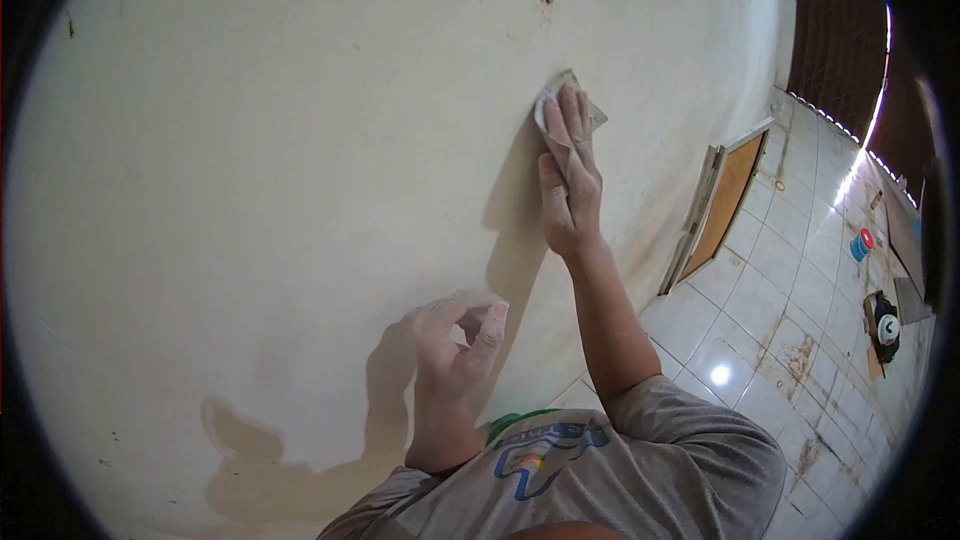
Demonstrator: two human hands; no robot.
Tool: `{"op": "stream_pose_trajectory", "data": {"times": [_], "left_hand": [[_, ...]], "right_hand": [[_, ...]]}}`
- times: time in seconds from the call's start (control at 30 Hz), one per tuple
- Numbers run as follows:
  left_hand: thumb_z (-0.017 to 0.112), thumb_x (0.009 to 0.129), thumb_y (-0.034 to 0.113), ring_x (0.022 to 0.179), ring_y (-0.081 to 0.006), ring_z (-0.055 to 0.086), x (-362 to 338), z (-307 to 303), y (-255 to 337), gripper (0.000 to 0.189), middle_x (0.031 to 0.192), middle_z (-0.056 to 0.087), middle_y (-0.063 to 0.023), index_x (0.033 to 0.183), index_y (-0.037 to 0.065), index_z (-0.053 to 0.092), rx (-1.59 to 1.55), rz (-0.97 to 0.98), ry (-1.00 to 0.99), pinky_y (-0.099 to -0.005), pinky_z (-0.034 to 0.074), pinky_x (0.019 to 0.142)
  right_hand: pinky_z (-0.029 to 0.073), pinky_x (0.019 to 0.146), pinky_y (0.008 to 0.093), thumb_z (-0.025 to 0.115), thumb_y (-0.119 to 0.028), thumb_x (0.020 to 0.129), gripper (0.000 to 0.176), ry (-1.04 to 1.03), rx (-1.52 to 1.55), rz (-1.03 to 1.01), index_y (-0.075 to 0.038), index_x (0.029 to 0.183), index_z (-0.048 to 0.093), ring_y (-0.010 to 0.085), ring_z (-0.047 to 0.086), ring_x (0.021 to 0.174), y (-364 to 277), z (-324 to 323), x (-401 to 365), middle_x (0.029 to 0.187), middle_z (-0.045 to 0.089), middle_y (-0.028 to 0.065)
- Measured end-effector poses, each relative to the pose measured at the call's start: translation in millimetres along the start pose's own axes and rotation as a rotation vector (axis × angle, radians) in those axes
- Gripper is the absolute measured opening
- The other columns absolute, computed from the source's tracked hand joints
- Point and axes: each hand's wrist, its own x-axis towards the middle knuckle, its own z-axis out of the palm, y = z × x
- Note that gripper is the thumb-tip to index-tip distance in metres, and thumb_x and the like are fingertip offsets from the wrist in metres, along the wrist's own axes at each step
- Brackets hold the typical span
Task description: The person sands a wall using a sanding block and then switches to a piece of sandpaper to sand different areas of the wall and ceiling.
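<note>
My right hand (572,175), dusted with white powder, reaches up and presses a folded piece of sandpaper (597,116) against the pale wall (300,140). The fingers lie over the sheet, and its grey corners stick out past the fingertips and to the side. Lower down, my left hand (455,340) is raised close to the wall. Its fingers curl round to meet the thumb in a ring, with nothing visible inside. White dust covers this hand too.
A small hole (548,1) marks the wall above my right hand. To the right, a wood-coloured framed panel (728,202) leans at the wall's foot. On the stained tile floor (760,270) stand a blue and red container (861,244) and a dark object with a white round top (887,329).
</note>
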Motion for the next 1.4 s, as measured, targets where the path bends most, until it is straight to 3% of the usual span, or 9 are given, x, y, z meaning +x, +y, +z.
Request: {"op": "stream_pose_trajectory", "data": {"times": [0.13, 0.37, 0.5, 0.67, 0.8, 1.0, 1.07, 1.3, 1.4], "left_hand": [[0.065, 0.094, 0.007, 0.049, -0.0122, 0.063, -1.9, -2.8, 1.0, 0.017, 0.061, 0.064, -0.0057, 0.082, -0.004, 0.071, -0.012, 0.017, 0.053, -0.0257, 0.049, 0.048], [0.067, 0.090, 0.002, 0.052, -0.0138, 0.064, -0.6, -4.7, -2.0, 0.009, 0.063, 0.066, -0.0072, 0.084, -0.003, 0.070, 0.020, 0.033, 0.064, -0.0256, 0.051, 0.053], [0.068, 0.090, 0.000, 0.054, -0.0152, 0.065, -3.4, -9.6, -0.9, 0.007, 0.066, 0.067, -0.0089, 0.084, -0.004, 0.070, -0.190, -0.010, 0.094, -0.0261, 0.051, 0.054], [0.067, 0.093, 0.004, 0.057, -0.0164, 0.066, -12.3, -12.5, -1.7, 0.011, 0.069, 0.068, -0.0107, 0.084, -0.004, 0.069, -0.268, -0.014, 0.148, -0.0281, 0.052, 0.054], [0.068, 0.092, 0.005, 0.060, -0.0173, 0.066, -11.1, -5.3, 1.2, 0.012, 0.071, 0.069, -0.0116, 0.083, -0.003, 0.069, -0.397, -0.029, 0.235, -0.0301, 0.053, 0.056], [0.068, 0.093, 0.008, 0.063, -0.0190, 0.065, -12.5, -9.1, -13.9, 0.017, 0.073, 0.068, -0.0121, 0.081, -0.004, 0.066, -0.196, -0.005, 0.139, -0.0357, 0.056, 0.061], [0.067, 0.093, 0.008, 0.063, -0.0202, 0.064, -11.6, -5.1, -11.6, 0.017, 0.074, 0.067, -0.0129, 0.080, -0.003, 0.065, -0.346, -0.012, 0.172, -0.0364, 0.057, 0.063], [0.062, 0.095, 0.007, 0.066, -0.0228, 0.065, -8.9, -6.2, -5.3, 0.014, 0.073, 0.066, -0.0144, 0.086, -0.004, 0.064, -0.490, 0.013, 0.247, -0.0381, 0.058, 0.068], [0.061, 0.097, 0.007, 0.071, -0.0227, 0.067, -7.8, -2.1, -7.5, 0.014, 0.076, 0.068, -0.0149, 0.089, -0.005, 0.064, -0.376, 0.020, 0.270, -0.0372, 0.057, 0.070]], "right_hand": [[0.020, 0.125, 0.0553, 0.056, -0.002, 0.089, 0.062, -0.112, 0.034, -0.029, -0.002, 0.152, 0.049, 0.0446, 0.024, 0.155, -24.6, 3.8, -9.3, 0.165, 0.034, 0.0220], [0.024, 0.124, 0.0562, 0.059, -0.009, 0.077, 0.080, -0.231, -0.103, -0.003, 0.005, 0.154, 0.041, 0.0454, 0.028, 0.153, -4.6, 1.2, -88.0, 0.163, 0.035, 0.0262], [0.024, 0.124, 0.0555, 0.057, -0.006, 0.082, 0.073, -0.152, -0.100, -0.028, 0.007, 0.152, 0.042, 0.0449, 0.029, 0.153, -2.3, -2.2, -55.5, 0.163, 0.034, 0.0271], [0.026, 0.123, 0.0552, 0.059, 0.001, 0.088, 0.072, -0.135, -0.133, -0.094, -0.007, 0.157, 0.042, 0.0418, 0.029, 0.154, -20.3, 4.5, 12.8, 0.166, 0.034, 0.0174], [0.026, 0.123, 0.0562, 0.057, 0.003, 0.088, 0.069, -0.173, -0.104, -0.086, -0.003, 0.155, 0.043, 0.0430, 0.029, 0.153, -29.7, 3.1, 13.1, 0.164, 0.036, 0.0199], [0.028, 0.122, 0.0561, 0.054, 0.005, 0.088, 0.064, -0.209, -0.096, 0.010, 0.004, 0.151, 0.045, 0.0491, 0.032, 0.150, -9.7, -6.9, -70.0, 0.160, 0.039, 0.0264], [0.030, 0.122, 0.0552, 0.053, 0.006, 0.088, 0.063, -0.225, -0.133, 0.033, 0.005, 0.151, 0.046, 0.0502, 0.033, 0.149, -7.3, -10.8, -84.1, 0.159, 0.040, 0.0275], [0.030, 0.122, 0.0534, 0.050, 0.003, 0.094, 0.060, -0.098, -0.124, -0.141, 0.005, 0.153, 0.044, 0.0499, 0.032, 0.149, -18.3, -27.6, 13.7, 0.160, 0.039, 0.0269], [0.031, 0.121, 0.0530, 0.050, 0.004, 0.093, 0.061, -0.065, -0.124, -0.202, 0.005, 0.153, 0.043, 0.0490, 0.033, 0.149, -26.0, -34.0, 36.4, 0.160, 0.039, 0.0264]]}}
